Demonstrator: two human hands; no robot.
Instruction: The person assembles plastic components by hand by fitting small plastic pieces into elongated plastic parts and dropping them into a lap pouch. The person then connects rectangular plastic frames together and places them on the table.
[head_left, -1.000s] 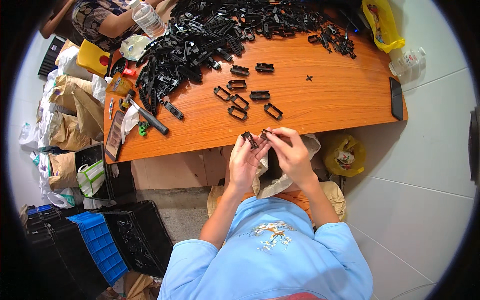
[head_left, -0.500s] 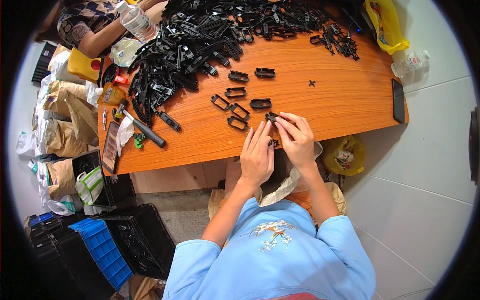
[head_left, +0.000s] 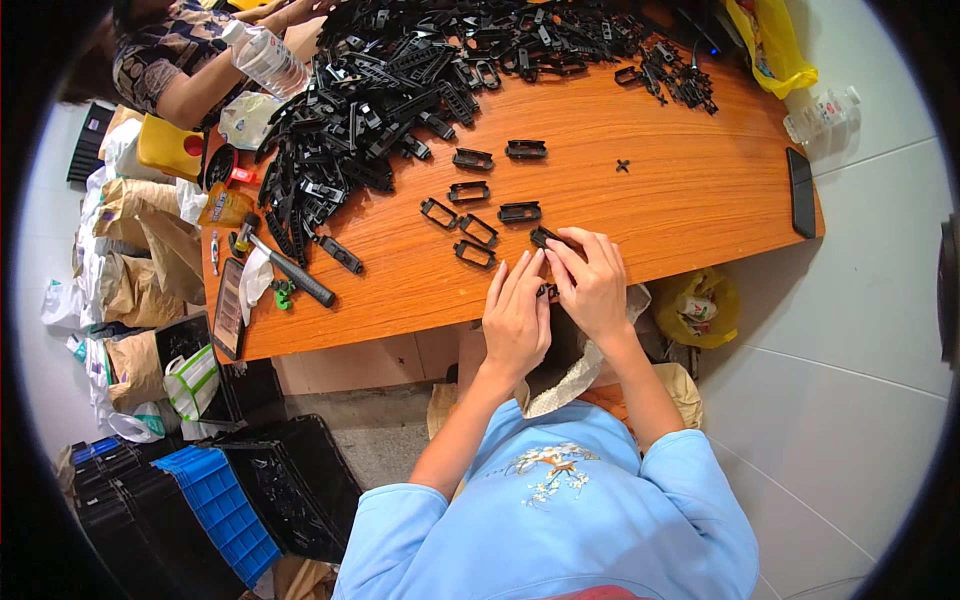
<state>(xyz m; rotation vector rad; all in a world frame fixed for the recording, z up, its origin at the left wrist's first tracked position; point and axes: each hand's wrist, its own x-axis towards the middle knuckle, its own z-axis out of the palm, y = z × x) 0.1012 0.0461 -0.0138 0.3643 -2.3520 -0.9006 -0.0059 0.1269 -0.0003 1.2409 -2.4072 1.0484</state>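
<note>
Close to the table's near edge, my left hand and my right hand are held together with fingertips almost meeting. Between their fingers is a small black plastic frame, its far end showing past my right fingertips. Another bit of black plastic shows lower down between the hands; whether it belongs to the same part I cannot tell. Both hands are closed, and the fingers hide most of what they grip. Just beyond them lie several loose black rectangular frames on the wooden table.
A large heap of black plastic parts covers the far left. A hammer and a phone lie at left, another phone at the right edge. A small black cross-shaped piece lies alone. Another person's arm is at far left.
The view has shifted slightly. My hands stay together at the table edge, with the fingers only slightly moved around the black frame.
</note>
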